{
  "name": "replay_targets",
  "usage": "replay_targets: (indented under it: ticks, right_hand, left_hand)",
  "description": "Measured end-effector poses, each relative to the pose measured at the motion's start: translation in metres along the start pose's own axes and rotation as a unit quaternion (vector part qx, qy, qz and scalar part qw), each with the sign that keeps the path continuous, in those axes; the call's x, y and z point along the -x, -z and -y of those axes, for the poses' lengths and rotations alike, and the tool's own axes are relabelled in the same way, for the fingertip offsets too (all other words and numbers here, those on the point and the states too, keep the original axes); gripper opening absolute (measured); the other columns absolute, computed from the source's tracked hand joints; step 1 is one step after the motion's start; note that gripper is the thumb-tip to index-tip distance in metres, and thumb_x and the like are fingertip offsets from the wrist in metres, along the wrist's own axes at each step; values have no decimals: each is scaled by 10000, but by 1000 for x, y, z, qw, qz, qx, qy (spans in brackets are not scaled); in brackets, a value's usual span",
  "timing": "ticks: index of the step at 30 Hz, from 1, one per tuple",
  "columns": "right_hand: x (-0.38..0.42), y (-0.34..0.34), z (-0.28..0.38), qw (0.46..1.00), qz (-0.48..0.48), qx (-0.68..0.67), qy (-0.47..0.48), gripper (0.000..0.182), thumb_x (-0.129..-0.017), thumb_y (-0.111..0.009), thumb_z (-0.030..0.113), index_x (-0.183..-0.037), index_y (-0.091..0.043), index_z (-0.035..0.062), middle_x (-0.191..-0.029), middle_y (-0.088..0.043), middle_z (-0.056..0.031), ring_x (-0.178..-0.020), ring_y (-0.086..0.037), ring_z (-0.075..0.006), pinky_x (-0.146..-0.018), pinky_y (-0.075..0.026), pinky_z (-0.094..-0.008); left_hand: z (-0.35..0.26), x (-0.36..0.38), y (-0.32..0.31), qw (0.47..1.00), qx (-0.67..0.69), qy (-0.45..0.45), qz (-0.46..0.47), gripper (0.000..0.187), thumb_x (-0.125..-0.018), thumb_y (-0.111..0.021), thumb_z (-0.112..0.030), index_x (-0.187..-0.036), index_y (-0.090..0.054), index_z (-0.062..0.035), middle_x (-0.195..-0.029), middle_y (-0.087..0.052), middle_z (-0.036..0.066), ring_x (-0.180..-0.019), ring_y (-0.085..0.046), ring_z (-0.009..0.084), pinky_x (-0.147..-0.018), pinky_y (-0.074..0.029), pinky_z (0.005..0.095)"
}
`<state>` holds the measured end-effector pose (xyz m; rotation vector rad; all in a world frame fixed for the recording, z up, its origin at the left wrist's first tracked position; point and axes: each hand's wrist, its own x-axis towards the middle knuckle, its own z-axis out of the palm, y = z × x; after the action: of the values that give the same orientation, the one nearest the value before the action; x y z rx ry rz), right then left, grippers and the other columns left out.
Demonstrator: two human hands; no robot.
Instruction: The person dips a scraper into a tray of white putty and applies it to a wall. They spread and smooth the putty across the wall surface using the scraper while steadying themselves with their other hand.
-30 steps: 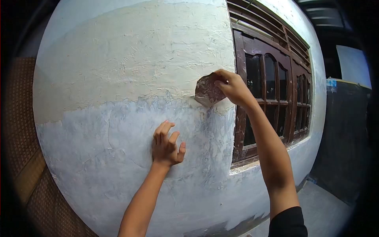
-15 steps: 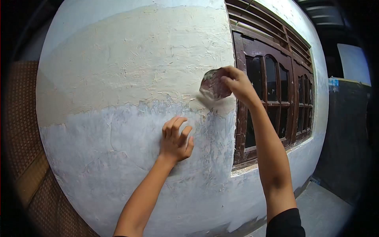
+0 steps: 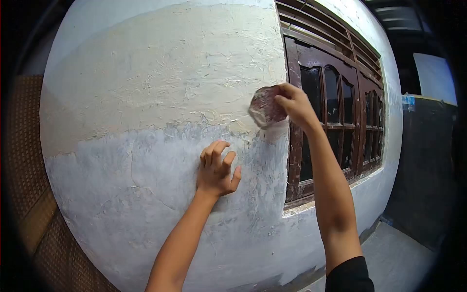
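In my right hand (image 3: 294, 104) is a flat, rough-edged maroon piece (image 3: 266, 107), smeared with pale, putty-like stuff. Thumb and fingers pinch its right side, and its lower left edge is right at the wall, close to the window frame. My left hand (image 3: 217, 168) holds nothing; its fingers are spread and half bent, against the wall's bluish-white lower part (image 3: 160, 170). Above that hand, a rough cream coat (image 3: 170, 68) with ridges and flakes covers the wall, ending in a ragged line just over my fingertips.
To the right, a dark brown wooden window (image 3: 335, 107) with small panes and slats above is set into the wall. Woven panelling (image 3: 22, 146) stands at the far left. Beyond the wall's right corner are a dark panel (image 3: 425, 170) and a grey floor (image 3: 396, 253).
My right hand and the maroon piece have moved slightly right and a little down, the piece turning somewhat. My left hand stays in the same place on the wall.
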<state>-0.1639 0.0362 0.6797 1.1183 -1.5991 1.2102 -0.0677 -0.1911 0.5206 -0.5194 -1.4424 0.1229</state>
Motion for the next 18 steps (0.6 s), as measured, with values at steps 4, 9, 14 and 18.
replay_targets:
  ticks: [4, 9, 14, 18]
  right_hand:
    - [7, 3, 0, 994, 68, -77, -23, 269, -822, -642, 104, -1072, -651, 5, -976, -703, -147, -895, -659, -203, -810, -506, -308]
    - [7, 8, -13, 998, -4, -56, -10, 295, -816, -659, 107, -1078, -639, -29, -971, -705, -121, -887, -648, -170, -815, -502, -289]
    - [13, 10, -6, 996, 85, -32, 17, 316, -823, -655, 94, -1119, -627, -15, -1006, -695, -137, -911, -648, -204, -848, -499, -297]
    - [6, 17, -4, 999, 22, 18, -23, 304, -817, -650, 95, -1102, -632, -10, -1018, -693, -148, -928, -654, -220, -864, -499, -311]
  left_hand:
    - [0, -1, 1, 1000, -1, -3, 5, 465, -722, -626, -230, -1127, -431, -114, -1218, -451, 129, -1191, -414, 347, -1007, -311, 461]
    - [0, 0, 0, 1000, -6, 0, 7, 459, -723, -624, -231, -1123, -432, -114, -1214, -452, 129, -1181, -417, 344, -1002, -316, 458]
    - [0, 0, -1, 1000, -1, 0, 9, 457, -722, -624, -231, -1121, -432, -118, -1214, -454, 127, -1174, -418, 342, -994, -319, 455]
    - [0, 0, 0, 1000, -2, -1, 7, 454, -725, -624, -232, -1120, -433, -120, -1211, -457, 124, -1175, -419, 339, -989, -323, 456]
